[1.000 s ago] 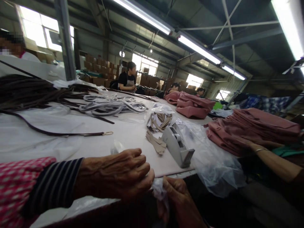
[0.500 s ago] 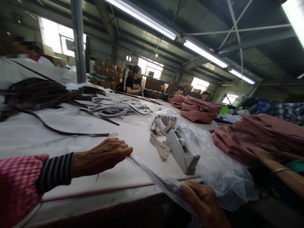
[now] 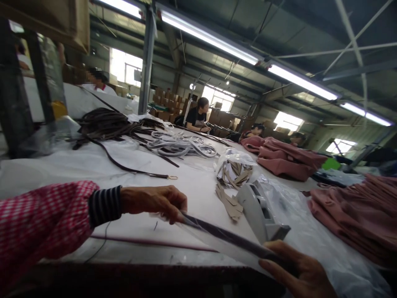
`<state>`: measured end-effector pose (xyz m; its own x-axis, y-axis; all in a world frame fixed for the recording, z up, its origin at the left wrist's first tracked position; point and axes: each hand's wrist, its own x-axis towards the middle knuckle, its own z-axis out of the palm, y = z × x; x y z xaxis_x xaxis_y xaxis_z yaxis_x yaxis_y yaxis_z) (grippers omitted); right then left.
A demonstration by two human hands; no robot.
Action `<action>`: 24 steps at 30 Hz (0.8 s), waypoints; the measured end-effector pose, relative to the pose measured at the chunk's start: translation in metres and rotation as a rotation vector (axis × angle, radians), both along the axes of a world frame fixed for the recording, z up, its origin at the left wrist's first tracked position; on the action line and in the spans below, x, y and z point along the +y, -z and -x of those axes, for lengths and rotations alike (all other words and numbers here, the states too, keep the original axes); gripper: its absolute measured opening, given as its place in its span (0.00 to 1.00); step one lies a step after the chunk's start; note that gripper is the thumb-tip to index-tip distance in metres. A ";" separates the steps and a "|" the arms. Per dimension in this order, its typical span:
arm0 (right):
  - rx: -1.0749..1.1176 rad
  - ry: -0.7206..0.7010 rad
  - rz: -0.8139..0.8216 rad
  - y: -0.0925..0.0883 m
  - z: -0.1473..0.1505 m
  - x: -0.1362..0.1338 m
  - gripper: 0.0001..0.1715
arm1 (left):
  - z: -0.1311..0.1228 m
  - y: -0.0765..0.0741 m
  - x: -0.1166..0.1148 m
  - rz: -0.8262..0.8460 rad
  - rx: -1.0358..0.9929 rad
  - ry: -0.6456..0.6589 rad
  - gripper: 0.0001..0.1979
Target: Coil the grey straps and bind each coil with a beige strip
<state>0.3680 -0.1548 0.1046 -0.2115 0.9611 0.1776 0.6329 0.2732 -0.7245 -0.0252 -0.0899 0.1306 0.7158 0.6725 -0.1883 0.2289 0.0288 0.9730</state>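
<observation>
My left hand (image 3: pixel 158 200) pinches one end of a clear plastic bag (image 3: pixel 217 240) that holds a dark strap. The bag stretches low over the near edge of the white table (image 3: pixel 93 165). My right hand (image 3: pixel 297 271), at the bottom right, grips the other end with its fingers closed. The left arm wears a red checked sleeve with a striped cuff. A grey tape dispenser (image 3: pixel 260 213) stands just beyond the bag.
Tan paper tags (image 3: pixel 229 203) lie by the dispenser, more in a clear bag (image 3: pixel 235 167). Dark brown straps (image 3: pixel 105 124) and grey straps (image 3: pixel 180 145) are heaped further back. Pink folded garments (image 3: pixel 285 159) (image 3: pixel 359 211) lie at right. Other people sit at the far end and left.
The view has swung left. My left hand has drawn back along the bag, and the bag with the dark strap is pulled flatter between both hands. A co-worker's arm at right has left the view.
</observation>
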 end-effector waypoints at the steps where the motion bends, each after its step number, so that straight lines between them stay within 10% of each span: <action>1: -0.008 0.006 -0.016 -0.001 -0.003 0.002 0.16 | 0.002 0.004 -0.001 0.034 0.022 0.036 0.15; 5: -0.009 0.004 -0.020 -0.005 -0.007 0.005 0.15 | 0.009 0.019 -0.008 0.038 0.092 0.156 0.18; 11: -0.120 -0.092 0.040 -0.008 -0.013 0.004 0.15 | 0.016 0.022 -0.019 -0.237 0.248 0.003 0.19; 24: -0.023 -0.036 -0.089 -0.039 -0.009 0.006 0.22 | 0.028 0.012 -0.070 0.118 0.068 0.001 0.15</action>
<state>0.3772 -0.1489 0.1435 -0.2505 0.9334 0.2570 0.6375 0.3588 -0.6818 -0.0528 -0.1600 0.1181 0.6992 0.6423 -0.3141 0.2941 0.1420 0.9452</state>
